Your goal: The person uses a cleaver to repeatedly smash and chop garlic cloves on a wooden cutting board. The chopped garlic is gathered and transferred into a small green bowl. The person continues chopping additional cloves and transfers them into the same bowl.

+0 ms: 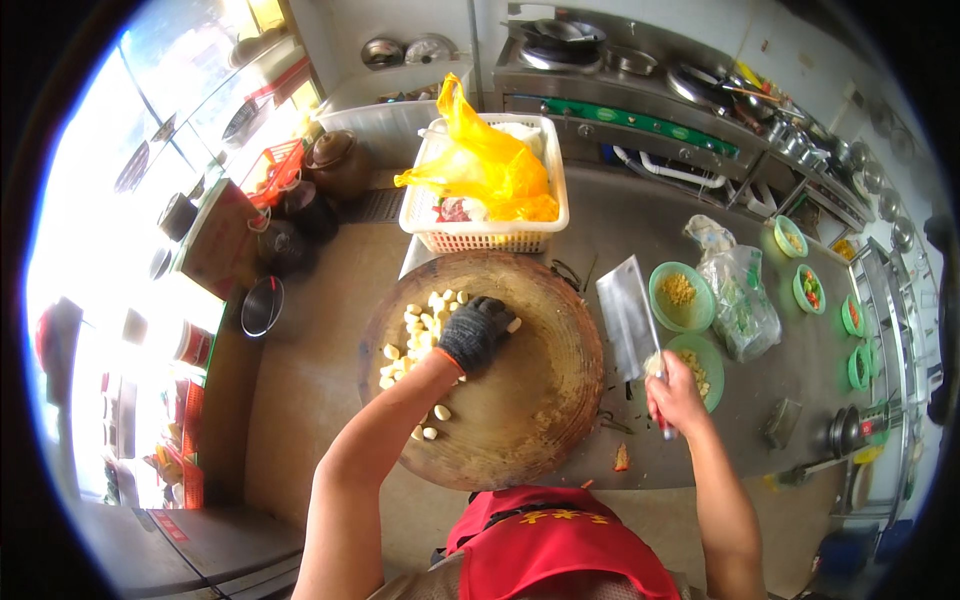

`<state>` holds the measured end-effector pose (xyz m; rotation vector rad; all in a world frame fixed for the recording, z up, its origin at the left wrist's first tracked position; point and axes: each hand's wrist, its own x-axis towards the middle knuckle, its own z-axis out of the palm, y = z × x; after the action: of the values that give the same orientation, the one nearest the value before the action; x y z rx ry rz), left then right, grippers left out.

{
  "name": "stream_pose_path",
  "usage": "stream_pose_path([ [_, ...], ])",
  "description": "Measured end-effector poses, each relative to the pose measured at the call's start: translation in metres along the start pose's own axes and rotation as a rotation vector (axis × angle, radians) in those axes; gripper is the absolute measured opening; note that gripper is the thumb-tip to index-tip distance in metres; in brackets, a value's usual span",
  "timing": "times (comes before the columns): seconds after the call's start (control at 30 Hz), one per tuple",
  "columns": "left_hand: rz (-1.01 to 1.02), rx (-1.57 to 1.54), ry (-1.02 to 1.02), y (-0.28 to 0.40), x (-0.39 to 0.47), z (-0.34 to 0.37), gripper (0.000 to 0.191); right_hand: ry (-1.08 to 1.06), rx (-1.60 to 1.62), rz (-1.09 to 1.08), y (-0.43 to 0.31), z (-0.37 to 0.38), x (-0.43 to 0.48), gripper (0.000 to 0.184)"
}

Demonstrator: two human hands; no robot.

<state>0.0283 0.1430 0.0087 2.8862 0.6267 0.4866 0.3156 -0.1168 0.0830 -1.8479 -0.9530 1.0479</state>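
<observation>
My left hand (pixel 477 334), in a dark grey knit glove with an orange cuff, rests on a thick round wooden chopping block (pixel 517 420). Its fingertips pinch a single peeled garlic clove (pixel 514 325) against the wood. Many more peeled garlic cloves (pixel 420 335) lie loose on the block's left side, partly hidden by the glove and wrist. My bare right hand (pixel 673 397) grips the handle of a cleaver (pixel 628 319). The broad blade is held up to the right of the block, pointing away from me, apart from the clove.
A white plastic basket (pixel 484 238) holding a yellow plastic bag stands behind the block. On the steel table (pixel 750 397) to the right are a green bowl of yellow mince (pixel 681 296), a bowl of chopped pieces (pixel 696 367) and a clear bag of greens (pixel 742 300). Stoves (pixel 637 124) line the back.
</observation>
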Motion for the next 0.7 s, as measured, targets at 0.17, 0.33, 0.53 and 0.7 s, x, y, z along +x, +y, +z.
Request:
stream_pose_path([
  [0.17, 0.001, -0.057, -0.111, 0.051, -0.011, 0.006, 0.022, -0.067, -0.633, -0.157, -0.025, 0.012, -0.003, 0.024],
  [0.33, 0.07, -0.158, 0.088, 0.102, -0.052, 0.0, 0.037, -0.007, -0.33, -0.307, -0.021, 0.018, -0.058, 0.033],
  [0.53, -0.122, -0.21, 0.264, 0.122, -0.069, 0.009, 0.058, -0.105, -0.19, -0.237, 0.002, 0.029, -0.082, 0.034],
  [0.7, -0.099, -0.308, 0.271, 0.129, -0.061, 0.018, 0.054, -0.162, -0.205, -0.153, 0.01, 0.027, -0.078, 0.028],
])
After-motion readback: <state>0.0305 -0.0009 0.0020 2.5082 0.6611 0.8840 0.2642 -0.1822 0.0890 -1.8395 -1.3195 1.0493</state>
